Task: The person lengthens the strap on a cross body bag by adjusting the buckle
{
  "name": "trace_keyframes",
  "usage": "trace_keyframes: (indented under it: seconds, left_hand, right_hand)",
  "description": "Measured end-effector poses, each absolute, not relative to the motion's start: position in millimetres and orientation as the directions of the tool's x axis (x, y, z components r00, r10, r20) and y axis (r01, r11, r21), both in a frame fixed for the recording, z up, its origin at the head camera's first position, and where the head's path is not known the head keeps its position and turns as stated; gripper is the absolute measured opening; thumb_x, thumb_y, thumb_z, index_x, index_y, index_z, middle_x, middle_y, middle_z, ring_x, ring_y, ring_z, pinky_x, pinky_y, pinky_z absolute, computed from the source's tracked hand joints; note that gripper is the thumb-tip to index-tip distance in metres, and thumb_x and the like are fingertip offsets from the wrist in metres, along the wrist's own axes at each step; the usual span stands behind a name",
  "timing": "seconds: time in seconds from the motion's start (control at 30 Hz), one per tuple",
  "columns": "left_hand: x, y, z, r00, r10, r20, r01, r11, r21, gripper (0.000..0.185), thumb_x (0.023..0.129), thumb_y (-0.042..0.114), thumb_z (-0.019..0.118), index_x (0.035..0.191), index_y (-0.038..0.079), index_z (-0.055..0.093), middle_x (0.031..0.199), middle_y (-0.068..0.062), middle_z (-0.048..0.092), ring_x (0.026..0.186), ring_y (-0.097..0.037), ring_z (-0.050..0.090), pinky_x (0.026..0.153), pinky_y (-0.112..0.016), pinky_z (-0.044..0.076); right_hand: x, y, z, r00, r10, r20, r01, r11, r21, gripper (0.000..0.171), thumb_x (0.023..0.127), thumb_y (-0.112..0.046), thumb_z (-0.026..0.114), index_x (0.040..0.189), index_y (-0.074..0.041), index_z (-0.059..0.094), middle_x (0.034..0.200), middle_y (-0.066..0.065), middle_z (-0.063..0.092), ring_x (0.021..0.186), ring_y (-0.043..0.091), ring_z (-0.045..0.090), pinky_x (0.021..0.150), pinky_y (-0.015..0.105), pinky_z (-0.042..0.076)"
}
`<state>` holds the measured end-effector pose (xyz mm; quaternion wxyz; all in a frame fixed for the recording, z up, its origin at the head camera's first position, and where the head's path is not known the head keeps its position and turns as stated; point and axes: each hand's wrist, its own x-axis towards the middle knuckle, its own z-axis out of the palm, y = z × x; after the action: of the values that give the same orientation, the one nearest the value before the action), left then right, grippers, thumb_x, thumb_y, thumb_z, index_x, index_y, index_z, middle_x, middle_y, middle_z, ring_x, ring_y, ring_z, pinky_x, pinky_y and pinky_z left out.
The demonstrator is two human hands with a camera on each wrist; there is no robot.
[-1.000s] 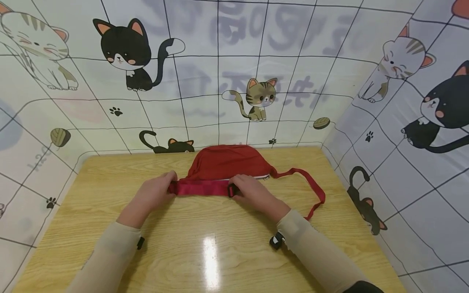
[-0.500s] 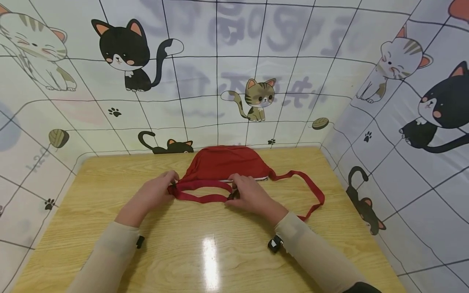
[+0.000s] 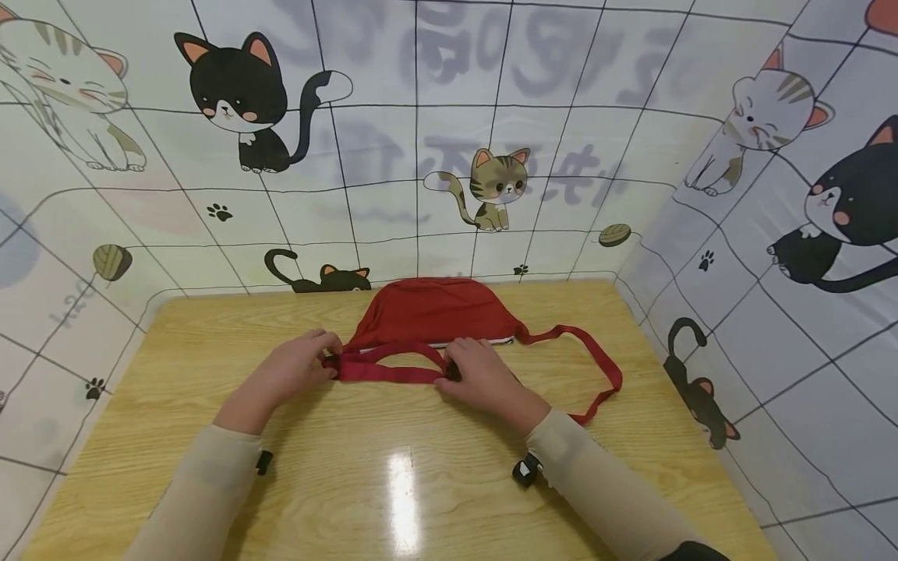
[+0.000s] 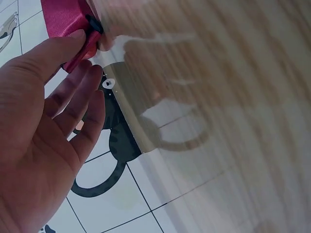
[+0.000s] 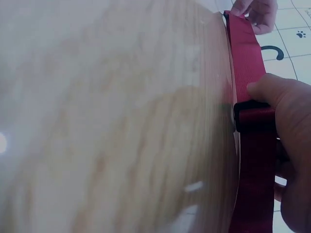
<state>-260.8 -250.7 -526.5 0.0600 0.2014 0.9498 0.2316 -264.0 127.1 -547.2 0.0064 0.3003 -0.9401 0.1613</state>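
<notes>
A red waist bag lies at the back of the table, its zip edge toward me. In front of it, the red strap runs doubled between the hands, with a gap between its upper, bowed band and the flat lower band. My left hand pinches the strap's left end, next to a small black plastic piece. On the right side, my right hand holds the strap at a black slider buckle, its thumb pressing on the webbing. Parts of the slider are hidden by fingers.
A loose length of red strap curves from the bag's right end toward the right forearm. The wooden table ends at a white cat-print sheet behind and at the sides.
A single flat band between the hands has parted into two bands with a gap. The lower band looks wider than half a second ago. The bag has stayed in place.
</notes>
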Motion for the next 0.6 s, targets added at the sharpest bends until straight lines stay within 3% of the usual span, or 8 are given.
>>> trace_keyframes:
  seconds: [0.3, 0.6]
  left_hand:
    - [-263, -250, -517, -0.893, 0.451, -0.006, 0.404, 0.806, 0.433, 0.025, 0.093, -0.002, 0.082, 0.093, 0.017, 0.066, 0.096, 0.003, 0.072, 0.091, -0.020, 0.068, 0.081, -0.047, 0.056]
    - [-263, -253, -518, -0.893, 0.450, -0.008, 0.417, 0.836, 0.357, 0.027, 0.094, 0.000, 0.083, 0.091, 0.020, 0.065, 0.087, 0.006, 0.063, 0.080, -0.018, 0.057, 0.074, -0.043, 0.051]
  right_hand:
    - [-273, 139, -543, -0.788, -0.601, 0.132, -0.612, 0.742, -0.274, 0.026, 0.099, -0.038, 0.083, 0.110, -0.018, 0.071, 0.105, -0.006, 0.066, 0.099, 0.016, 0.058, 0.097, 0.045, 0.048]
    - [-282, 143, -544, -0.752, -0.642, 0.149, -0.658, 0.722, -0.215, 0.016, 0.103, -0.031, 0.079, 0.110, -0.021, 0.070, 0.105, -0.006, 0.064, 0.100, 0.018, 0.056, 0.101, 0.047, 0.046]
